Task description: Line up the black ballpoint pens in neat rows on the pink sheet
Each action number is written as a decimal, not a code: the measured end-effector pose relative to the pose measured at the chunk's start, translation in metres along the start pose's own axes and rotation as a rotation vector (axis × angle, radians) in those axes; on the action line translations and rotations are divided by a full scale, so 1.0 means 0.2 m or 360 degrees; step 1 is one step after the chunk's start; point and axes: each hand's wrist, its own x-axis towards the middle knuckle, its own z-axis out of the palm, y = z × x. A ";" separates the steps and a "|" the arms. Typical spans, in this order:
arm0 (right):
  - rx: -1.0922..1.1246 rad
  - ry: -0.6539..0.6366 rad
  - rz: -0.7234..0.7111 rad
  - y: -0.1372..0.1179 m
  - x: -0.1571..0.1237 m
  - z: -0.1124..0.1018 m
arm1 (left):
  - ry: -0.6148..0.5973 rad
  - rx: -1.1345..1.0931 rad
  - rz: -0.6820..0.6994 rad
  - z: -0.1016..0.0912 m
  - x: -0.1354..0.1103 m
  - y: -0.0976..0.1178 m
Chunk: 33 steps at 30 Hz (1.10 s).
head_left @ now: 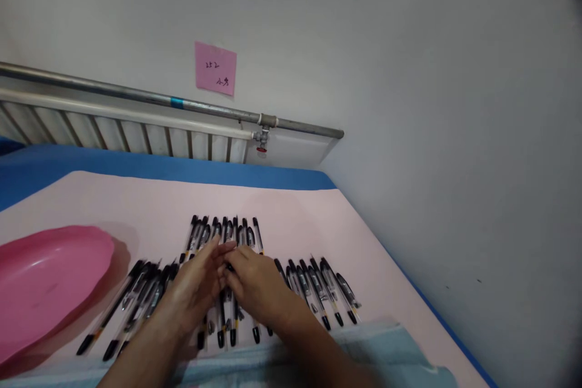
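Note:
Several black-capped clear pens (pixel 313 288) lie in rows on a pink sheet (pixel 150 206). A far group of pens (pixel 225 231) sits just beyond my hands, another group (pixel 136 300) lies to the left. My left hand (pixel 193 288) rests flat over the middle pens, fingers stretched toward the far group. My right hand (pixel 257 288) lies beside it, fingers curled and touching a pen between both hands; what it grips is hidden.
A pink plastic tray (pixel 45 282) sits at the left. A light blue cloth (pixel 391 351) lies along the near edge. The blue table (pixel 136 163) meets a white wall with a radiator, a pipe (pixel 136 96) and a pink note (pixel 215 68).

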 end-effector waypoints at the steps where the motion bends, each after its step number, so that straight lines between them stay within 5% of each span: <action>1: -0.0018 -0.0015 0.0007 0.00 0.00 0.00 | 0.0009 0.0024 -0.0012 0.00 0.00 0.00; 6: 0.0169 0.0151 0.0120 0.05 0.02 -0.02 | 0.0017 0.0018 -0.0009 0.03 -0.01 0.00; 9: 0.0298 0.0366 0.0443 0.15 0.04 -0.06 | 0.0089 0.0088 0.0013 0.04 -0.02 0.01; 13: 0.0070 0.0154 0.0863 0.32 0.04 -0.09 | 0.0144 0.0167 0.0032 0.04 -0.02 0.03; 23: -0.0194 -0.0116 0.0849 0.37 0.04 -0.07 | 0.0173 0.0173 0.0073 0.03 -0.02 0.03; 33: -0.0266 -0.0175 0.0827 0.37 0.04 -0.07 | 0.0229 0.0205 0.0029 0.06 -0.04 0.05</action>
